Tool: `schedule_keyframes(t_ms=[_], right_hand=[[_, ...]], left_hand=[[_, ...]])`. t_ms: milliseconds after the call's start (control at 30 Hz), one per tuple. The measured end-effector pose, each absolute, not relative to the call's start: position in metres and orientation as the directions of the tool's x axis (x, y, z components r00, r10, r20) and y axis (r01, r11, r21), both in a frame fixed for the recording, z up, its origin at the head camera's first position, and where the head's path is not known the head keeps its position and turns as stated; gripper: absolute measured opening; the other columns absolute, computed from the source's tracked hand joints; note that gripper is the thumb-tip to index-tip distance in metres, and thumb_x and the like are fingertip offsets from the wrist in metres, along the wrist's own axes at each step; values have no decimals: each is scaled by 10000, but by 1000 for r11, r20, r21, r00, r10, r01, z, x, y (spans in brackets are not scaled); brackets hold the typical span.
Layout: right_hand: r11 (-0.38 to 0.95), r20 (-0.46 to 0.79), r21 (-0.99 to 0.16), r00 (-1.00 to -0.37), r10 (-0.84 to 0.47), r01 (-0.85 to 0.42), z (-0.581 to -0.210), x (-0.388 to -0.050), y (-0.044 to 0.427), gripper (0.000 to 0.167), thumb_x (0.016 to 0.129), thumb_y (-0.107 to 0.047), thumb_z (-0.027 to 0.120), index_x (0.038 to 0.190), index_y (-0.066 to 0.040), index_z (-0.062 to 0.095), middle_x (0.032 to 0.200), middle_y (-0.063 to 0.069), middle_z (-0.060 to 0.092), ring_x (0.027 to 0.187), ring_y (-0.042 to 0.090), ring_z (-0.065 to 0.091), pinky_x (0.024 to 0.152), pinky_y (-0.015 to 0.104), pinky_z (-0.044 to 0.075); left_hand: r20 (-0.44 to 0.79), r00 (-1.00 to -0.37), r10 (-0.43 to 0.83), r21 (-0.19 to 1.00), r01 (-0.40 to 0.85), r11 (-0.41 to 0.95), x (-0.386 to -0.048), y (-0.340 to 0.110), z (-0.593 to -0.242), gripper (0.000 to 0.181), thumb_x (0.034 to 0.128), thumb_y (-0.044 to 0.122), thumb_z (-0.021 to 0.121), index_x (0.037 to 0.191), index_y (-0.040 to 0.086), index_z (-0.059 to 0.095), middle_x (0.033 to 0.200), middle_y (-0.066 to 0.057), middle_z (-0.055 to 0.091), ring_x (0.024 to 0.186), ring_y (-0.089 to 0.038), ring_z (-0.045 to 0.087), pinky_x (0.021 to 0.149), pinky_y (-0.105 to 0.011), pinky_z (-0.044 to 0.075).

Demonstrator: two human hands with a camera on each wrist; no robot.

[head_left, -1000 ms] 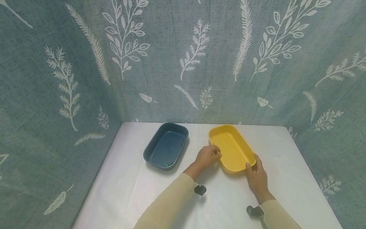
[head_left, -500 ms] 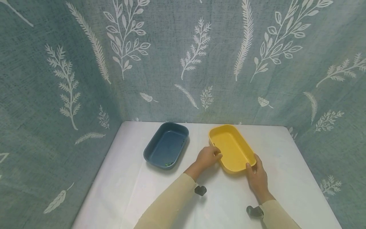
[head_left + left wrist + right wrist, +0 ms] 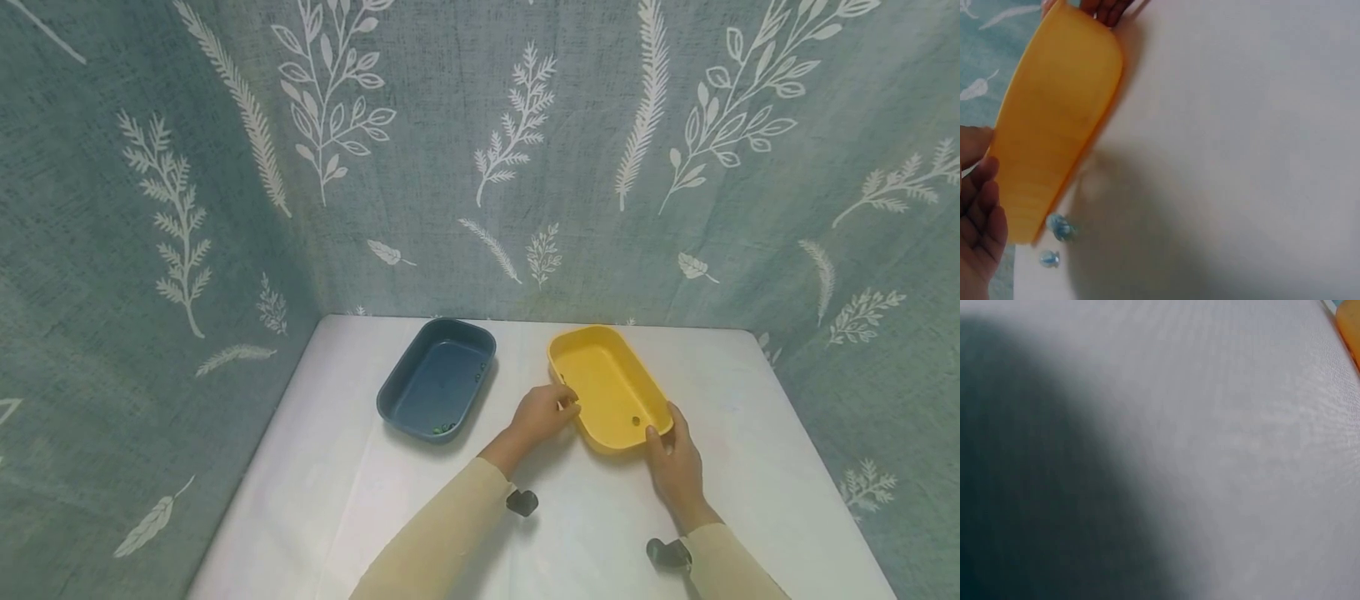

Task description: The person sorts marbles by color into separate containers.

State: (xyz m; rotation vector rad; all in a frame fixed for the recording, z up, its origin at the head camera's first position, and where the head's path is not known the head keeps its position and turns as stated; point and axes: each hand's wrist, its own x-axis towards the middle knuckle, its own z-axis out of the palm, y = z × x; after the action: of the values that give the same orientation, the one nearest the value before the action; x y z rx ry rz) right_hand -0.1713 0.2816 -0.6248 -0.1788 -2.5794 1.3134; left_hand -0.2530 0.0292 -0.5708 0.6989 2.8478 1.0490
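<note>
A yellow tray [image 3: 611,385] with a raised rim is between my hands in the head view. My left hand [image 3: 538,414] holds its left side with bent fingers; in the left wrist view the thumb [image 3: 974,145] is at the rim and the fingertips are against the outer wall. My right hand [image 3: 675,471] grips the near right corner, thumb over the rim. A small dark round piece [image 3: 636,421], perhaps a marble, lies inside near that corner. Two clear bluish marble-like pieces [image 3: 1060,226] show beside the tray's outer wall in the left wrist view.
A dark blue tray [image 3: 437,383] stands left of the yellow one, with several small green pieces [image 3: 444,428] at its near end and a few by its right wall. The white table [image 3: 585,533] meets a leaf-patterned curtain [image 3: 435,167] at the back and sides.
A small dark round piece now shows inside the yellow tray near my right thumb, where none was seen before. My left hand has shifted very slightly; the right hand stays in place.
</note>
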Motion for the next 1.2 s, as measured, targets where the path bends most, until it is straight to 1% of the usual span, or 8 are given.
schedule_keyframes(t_ms=[133,300,433,567,667,800,933,1200], right_hand=[[588,151,-809,-965,215,4,-625,-171,282,640,1021,-364,488,1560,-195,188,1469,226,405,1293,445,411,1023,643,316],[588,167,-809,-965,204,-16,-625,-171,282,637,1022,-350,491,1557,-171,194,1469,228,403,1290,450,414,1021,643,320],[591,152,-807,-967,207,0,-624,-171,281,649,1021,-369,487,1561,-180,180,1504,210,361,1335,446,363,1052,636,288],[588,155,-809,-966,206,-5,-624,-171,281,646,1022,-366,486,1562,-191,176,1494,212,376,1316,441,387,1044,634,299],[583,167,-812,-965,201,-19,-624,-171,282,640,1024,-349,490,1561,-189,181,1471,222,402,1284,443,420,1019,640,321],[584,178,-811,-963,200,-29,-623,-172,282,640,1021,-341,500,1558,-183,190,1470,220,406,1288,441,419,1022,635,324],[587,179,-809,-963,202,-27,-622,-172,281,644,1018,-347,504,1557,-181,195,1478,212,399,1301,438,409,1031,628,320],[584,178,-811,-963,201,-29,-623,-171,280,635,1021,-341,497,1556,-175,199,1460,223,417,1274,443,433,1015,633,332]], left_hand=[[148,-904,401,614,402,679,-248,24,-575,178,911,234,662,1072,169,704,845,95,647,708,-41,552,646,-192,464],[134,-920,369,612,370,700,-242,14,-583,189,906,230,678,1088,179,685,841,98,659,709,-53,568,648,-222,478],[120,-926,358,610,354,709,-238,4,-590,164,910,233,670,1066,188,694,868,99,676,726,-43,582,661,-222,487],[123,-928,352,609,351,711,-238,-6,-594,145,898,222,675,1037,191,697,844,96,667,701,-40,575,639,-221,479],[118,-933,340,610,338,717,-238,-13,-595,177,890,223,680,1062,182,698,841,96,665,697,-40,578,639,-228,482],[91,-944,318,624,303,720,-236,-21,-595,200,894,225,664,1087,186,698,845,90,661,723,-72,591,669,-264,494],[68,-949,308,625,281,728,-234,-27,-597,182,909,227,641,1076,186,699,855,82,657,776,-109,604,727,-301,508],[49,-951,304,617,268,740,-234,-30,-599,169,929,229,625,1072,171,693,879,60,665,830,-139,622,779,-329,517]])
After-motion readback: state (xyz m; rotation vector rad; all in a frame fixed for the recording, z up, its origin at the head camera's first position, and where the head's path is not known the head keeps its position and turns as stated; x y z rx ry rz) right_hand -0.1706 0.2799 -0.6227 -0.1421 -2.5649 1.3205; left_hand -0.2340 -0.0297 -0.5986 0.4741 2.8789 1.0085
